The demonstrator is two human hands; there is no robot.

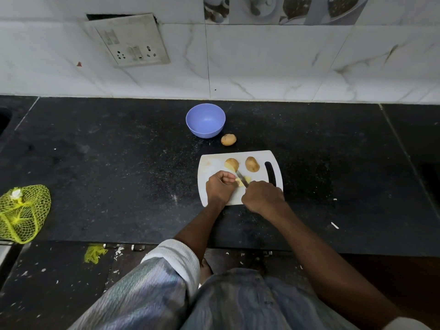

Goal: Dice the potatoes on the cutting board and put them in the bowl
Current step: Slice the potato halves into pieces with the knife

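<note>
The desk (119, 163) is black stone flecked with white. The bowl (205, 120) is lavender-blue. The cutting board (212, 163) is white with a black handle slot. 3 potatoes (228, 139) have tan-brown skin; the cut piece (246, 179) shows pale yellow flesh. The mesh bag (22, 213) is bright yellow-green netting. The wall tiles (285, 63) are white marble with grey-brown veins. The sleeve (176, 256) is white.

No legible text, labels or numbers anywhere; markings on switch plate (130, 41), upper left, too blurred to read
</note>
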